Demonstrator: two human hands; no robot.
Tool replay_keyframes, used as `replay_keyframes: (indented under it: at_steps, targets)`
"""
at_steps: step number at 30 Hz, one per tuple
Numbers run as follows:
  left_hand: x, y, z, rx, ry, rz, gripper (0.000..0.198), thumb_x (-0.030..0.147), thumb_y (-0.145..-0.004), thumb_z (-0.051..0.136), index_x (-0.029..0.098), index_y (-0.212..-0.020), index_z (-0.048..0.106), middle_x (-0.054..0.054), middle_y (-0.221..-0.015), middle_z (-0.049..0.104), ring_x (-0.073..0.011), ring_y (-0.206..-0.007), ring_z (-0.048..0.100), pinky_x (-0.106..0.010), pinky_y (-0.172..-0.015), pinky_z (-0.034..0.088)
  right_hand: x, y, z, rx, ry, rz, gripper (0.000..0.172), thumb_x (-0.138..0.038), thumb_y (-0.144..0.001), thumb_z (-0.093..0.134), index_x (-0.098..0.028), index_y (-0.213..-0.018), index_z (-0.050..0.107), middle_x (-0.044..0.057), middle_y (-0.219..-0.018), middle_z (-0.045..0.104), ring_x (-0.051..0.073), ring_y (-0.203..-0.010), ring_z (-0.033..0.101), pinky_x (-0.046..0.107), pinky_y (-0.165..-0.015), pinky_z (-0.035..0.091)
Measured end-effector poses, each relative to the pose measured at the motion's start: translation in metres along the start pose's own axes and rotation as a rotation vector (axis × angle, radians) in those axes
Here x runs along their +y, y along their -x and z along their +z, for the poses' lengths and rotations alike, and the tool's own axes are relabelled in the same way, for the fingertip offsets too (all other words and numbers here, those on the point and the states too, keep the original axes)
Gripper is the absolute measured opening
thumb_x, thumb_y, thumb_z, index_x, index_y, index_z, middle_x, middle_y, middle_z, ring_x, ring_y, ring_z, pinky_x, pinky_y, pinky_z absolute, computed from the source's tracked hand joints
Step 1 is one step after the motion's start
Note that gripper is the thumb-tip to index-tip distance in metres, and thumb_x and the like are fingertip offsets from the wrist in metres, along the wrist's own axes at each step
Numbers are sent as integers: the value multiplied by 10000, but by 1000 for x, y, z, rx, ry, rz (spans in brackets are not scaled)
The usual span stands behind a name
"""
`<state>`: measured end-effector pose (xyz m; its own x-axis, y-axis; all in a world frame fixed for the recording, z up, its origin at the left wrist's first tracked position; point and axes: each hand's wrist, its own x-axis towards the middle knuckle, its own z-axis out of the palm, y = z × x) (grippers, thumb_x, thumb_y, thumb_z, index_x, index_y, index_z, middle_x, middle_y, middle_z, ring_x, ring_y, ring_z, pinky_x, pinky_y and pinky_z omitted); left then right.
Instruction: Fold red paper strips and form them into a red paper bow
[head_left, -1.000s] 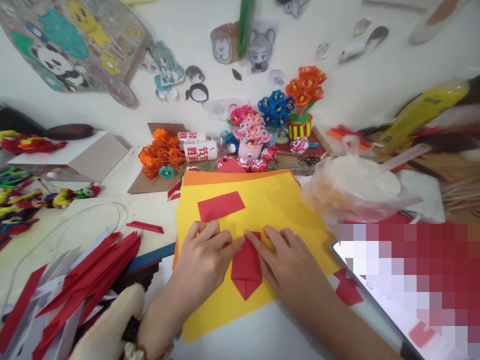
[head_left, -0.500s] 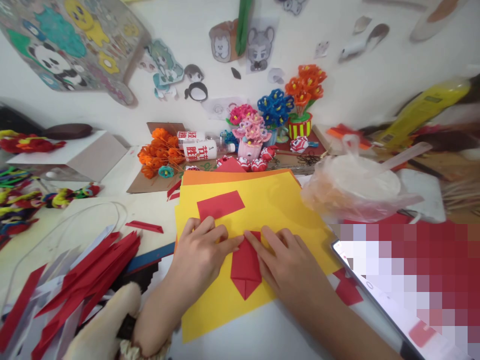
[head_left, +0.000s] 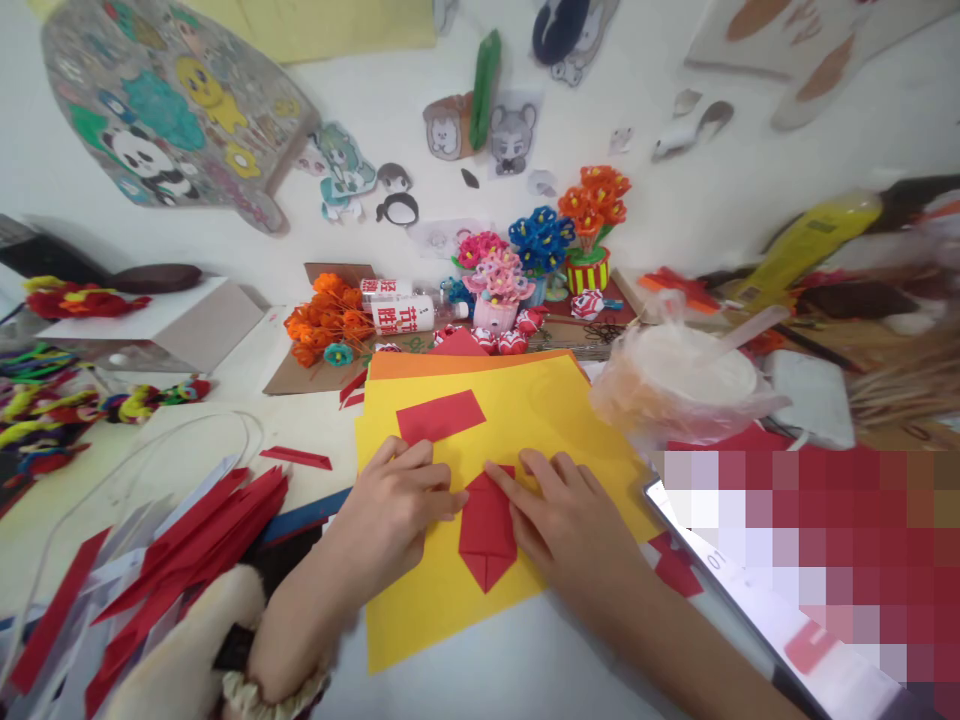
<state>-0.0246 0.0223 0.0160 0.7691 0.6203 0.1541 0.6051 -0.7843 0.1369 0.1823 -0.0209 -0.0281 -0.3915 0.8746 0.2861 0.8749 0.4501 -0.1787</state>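
Observation:
A folded red paper [head_left: 487, 525] lies on a yellow sheet [head_left: 420, 620], its lower end coming to a point with a short crease up the middle. At its left edge is my left hand [head_left: 401, 500], fingers curled and closed, the fingertips touching the paper near the upper left fold. My right hand [head_left: 566, 510] presses it from the right: the index finger lies across the top corner and the thumb rests along the right edge. A flat red paper strip [head_left: 441, 415] lies above my left hand on the yellow sheet.
Red and white paper strips [head_left: 195, 540] are heaped at left. A phone [head_left: 739, 590] lies at right, near a plastic-wrapped cup [head_left: 686, 370]. Flower pots [head_left: 495, 300], orange flowers [head_left: 326, 320] and a bottle [head_left: 405, 312] stand or lie along the wall.
My left fingertips have slid left and slightly down, from the paper's top to its left edge. The upper left corner now shows a slanted fold. The view has tilted up slightly.

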Motion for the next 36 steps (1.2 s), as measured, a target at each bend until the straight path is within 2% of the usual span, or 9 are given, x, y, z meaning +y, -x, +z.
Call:
replay_keyframes:
  at_steps: [3,5,8,11,16,25,27,30,36]
  targets:
    - [4,0,2,113,-10,-20,313,54,-873,447,244,-958,681,-9,-746,605,-149,-699,432,-322,-638,264,5,-1,-1,1,-129,30,403,-188,-873,510,-294,-1255,578,75,-1019,572,206,-851,512,345,-718,439]
    - [8,-1,5,141,-38,-29,290,103,-903,442,240,-1013,672,-15,-749,603,-154,-706,431,-319,-633,269,8,-2,-2,1,-180,44,405,-177,-858,529,-311,-1235,592,65,-984,562,195,-843,525,332,-709,445]
    - [11,-2,10,137,-76,-65,220,218,-916,496,232,-1068,655,-17,-754,595,-167,-735,437,-319,-644,284,9,-3,-4,-8,-225,71,418,-173,-839,544,-297,-1236,587,61,-965,558,196,-841,542,346,-724,462]
    - [15,-2,15,110,-85,-115,203,288,-892,554,221,-1052,658,-28,-807,597,-181,-782,451,-324,-666,301,9,-3,-3,17,-304,168,376,-201,-845,544,-223,-1219,568,69,-977,560,208,-889,555,368,-768,481]
    - [23,-3,22,128,-121,-121,182,295,-883,569,194,-1010,652,-30,-802,593,-186,-784,459,-332,-675,308,7,-2,-1,92,-388,331,100,-283,-853,570,-195,-898,579,53,-910,570,206,-869,569,360,-765,492]
    - [25,-4,26,147,-165,-98,172,303,-903,541,198,-997,640,-21,-757,582,-175,-738,446,-333,-655,295,6,-5,-2,113,-444,335,41,-253,-833,599,-215,-849,600,34,-846,606,189,-792,591,327,-686,505]
    - [25,-4,26,146,-172,-104,173,307,-898,549,201,-997,644,-19,-749,584,-178,-740,451,-337,-658,292,6,-5,-1,129,-438,301,71,-237,-860,564,-214,-902,616,42,-868,618,185,-791,596,319,-678,510]
    - [25,-4,26,142,-173,-117,181,310,-888,567,209,-1014,649,-14,-735,586,-179,-738,458,-341,-666,286,8,-3,2,182,-379,142,188,-186,-919,475,-186,-1016,636,65,-889,627,178,-815,587,310,-714,509]
    - [24,-3,27,148,-168,-119,205,321,-885,574,211,-1039,653,-9,-704,579,-171,-711,458,-333,-666,279,14,3,1,199,-76,-171,310,-85,-914,449,-104,-1171,622,105,-882,639,193,-795,551,334,-701,472]
